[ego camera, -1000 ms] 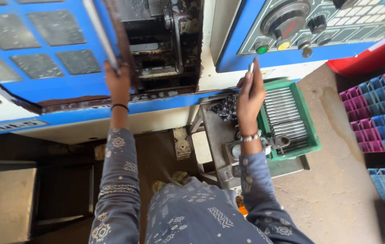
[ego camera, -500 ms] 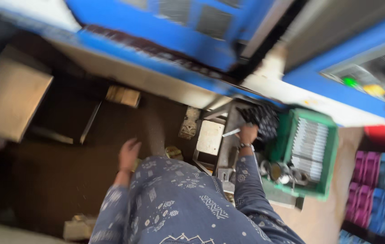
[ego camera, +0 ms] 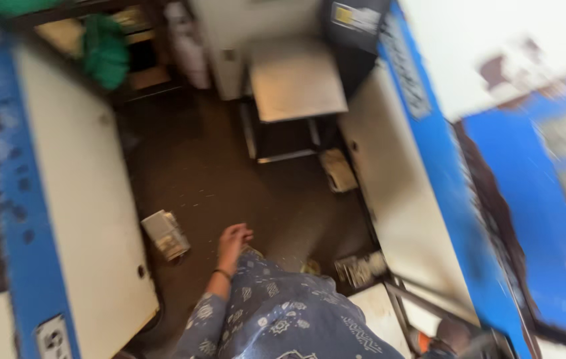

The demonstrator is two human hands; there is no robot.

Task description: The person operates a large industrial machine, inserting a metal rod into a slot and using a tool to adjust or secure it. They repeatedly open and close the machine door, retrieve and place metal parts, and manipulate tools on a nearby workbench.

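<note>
Dark workshop floor (ego camera: 216, 166) between blue-and-cream machine cabinets (ego camera: 77, 199). Left hand (ego camera: 233, 238): hangs empty at the side, fingers loosely curled together, wristband on. Right hand: out of view. Nearest item: small grey box (ego camera: 165, 234) on floor, just beside; likely light, stiff; grip by its sides.

By my left hand (ego camera: 233, 238), a small pale box (ego camera: 165, 234) lies tilted on the dark floor. A yellow-and-white label (ego camera: 355, 16) sits on the black cabinet top ahead; a long blurred label strip (ego camera: 402, 66) runs down the blue machine edge.
</note>
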